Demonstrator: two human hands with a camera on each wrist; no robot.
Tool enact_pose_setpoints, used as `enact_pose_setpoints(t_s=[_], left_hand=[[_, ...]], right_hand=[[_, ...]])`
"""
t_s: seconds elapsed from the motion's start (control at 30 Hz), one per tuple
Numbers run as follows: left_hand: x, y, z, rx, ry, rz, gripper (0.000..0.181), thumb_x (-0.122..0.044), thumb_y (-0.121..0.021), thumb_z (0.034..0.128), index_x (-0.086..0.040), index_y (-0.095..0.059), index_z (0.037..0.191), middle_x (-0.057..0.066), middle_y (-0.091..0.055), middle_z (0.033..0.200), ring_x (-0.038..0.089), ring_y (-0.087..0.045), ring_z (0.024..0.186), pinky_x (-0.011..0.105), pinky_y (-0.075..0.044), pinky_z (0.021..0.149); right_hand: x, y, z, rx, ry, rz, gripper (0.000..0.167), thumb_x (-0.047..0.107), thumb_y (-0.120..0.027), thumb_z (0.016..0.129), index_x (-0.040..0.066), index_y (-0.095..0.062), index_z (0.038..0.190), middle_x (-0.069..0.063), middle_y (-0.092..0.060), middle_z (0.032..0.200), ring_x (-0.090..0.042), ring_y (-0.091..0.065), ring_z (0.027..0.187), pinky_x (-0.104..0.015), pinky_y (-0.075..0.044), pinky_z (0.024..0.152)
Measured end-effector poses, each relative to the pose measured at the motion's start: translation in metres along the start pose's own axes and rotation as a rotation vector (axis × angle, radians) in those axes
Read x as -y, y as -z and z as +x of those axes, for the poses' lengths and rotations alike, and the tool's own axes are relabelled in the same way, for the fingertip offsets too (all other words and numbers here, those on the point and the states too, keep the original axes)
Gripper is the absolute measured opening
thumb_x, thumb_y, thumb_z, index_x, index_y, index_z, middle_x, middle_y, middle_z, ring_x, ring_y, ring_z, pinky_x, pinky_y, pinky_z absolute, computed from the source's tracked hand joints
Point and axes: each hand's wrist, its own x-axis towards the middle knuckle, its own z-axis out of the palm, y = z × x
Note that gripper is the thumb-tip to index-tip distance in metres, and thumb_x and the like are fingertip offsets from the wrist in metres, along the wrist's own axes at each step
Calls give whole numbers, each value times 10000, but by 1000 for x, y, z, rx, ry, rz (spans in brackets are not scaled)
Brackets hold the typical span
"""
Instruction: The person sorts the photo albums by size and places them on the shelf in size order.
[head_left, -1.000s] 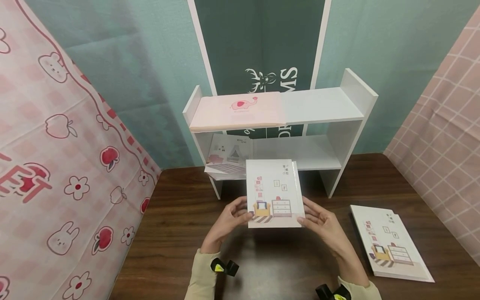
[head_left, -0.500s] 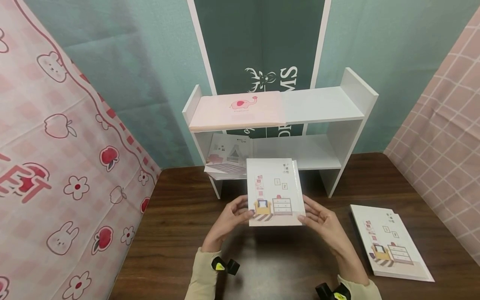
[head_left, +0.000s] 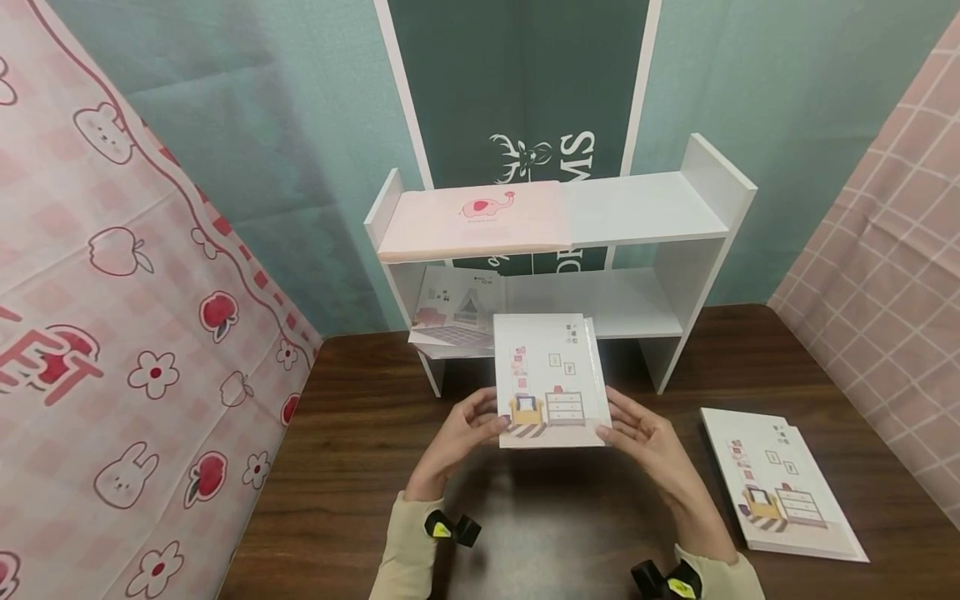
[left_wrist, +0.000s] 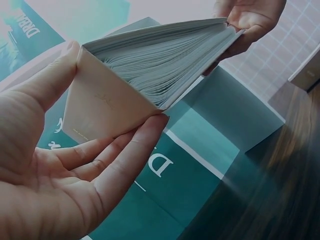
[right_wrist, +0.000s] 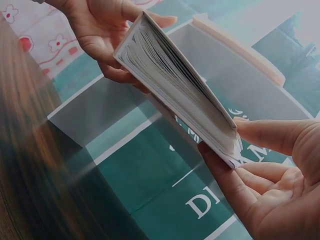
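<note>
A thick white hardcover photo album [head_left: 553,358], its cover printed with a yellow armchair and a chest of drawers, is held up before the shelf in both hands. My left hand [head_left: 463,433] grips its left side, at the spine [left_wrist: 107,97], thumb on the front cover and fingers underneath. Opposite, my right hand [head_left: 647,437] pinches the right side between thumb and fingers. In the right wrist view the page edges [right_wrist: 170,75] show between slightly parted covers. A matching album [head_left: 783,492] lies on the table to the right of my right hand.
Behind the held album stands a white two-tier shelf [head_left: 693,287]. A pink elephant-print album or folder [head_left: 517,218] lies on its upper board. Grey-white booklets [head_left: 457,304] lie at the left of its lower board. The dark wooden table [head_left: 337,467] borders patterned cloths.
The held album has shifted slightly upward in the head view, its lower edge rising a little. Both hands keep their hold, and the other things stay where they were.
</note>
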Motion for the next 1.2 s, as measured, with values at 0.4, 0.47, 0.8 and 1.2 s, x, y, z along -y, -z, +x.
enact_pose_setpoints(t_s=[0.4,0.47,0.8,1.2], left_hand=[[0,0,2,-14,7,7,541,-180,-612,900,32,-386,1343,174,-535,1170,132,-622,904,290,-550,744],[0,0,2,-12,6,5,540,-184,-610,902,29,-386,1345,177,-536,1173,131,-625,903,307,-550,754],[-1,-1,3,-22,-1,5,535,-171,-603,904,42,-386,1344,176,-541,1173,126,-626,902,275,-548,740],[-1,-1,6,-38,6,-6,491,-85,-552,920,16,-375,1366,179,-536,1197,122,-628,902,304,-551,753]], right_hand=[[0,1,3,5,-4,10,611,145,-646,874,2,-370,1400,-275,-485,1288,-60,-625,933,-179,-517,770],[0,2,4,3,-7,9,610,143,-645,875,2,-370,1400,-276,-484,1287,-58,-624,932,-179,-517,771],[-2,2,6,-4,-2,4,603,144,-645,875,2,-376,1397,-238,-513,1269,-60,-627,942,-183,-517,775],[-1,4,10,-4,30,6,597,128,-645,873,-18,-381,1388,-186,-538,1245,-55,-628,939,-185,-523,763]])
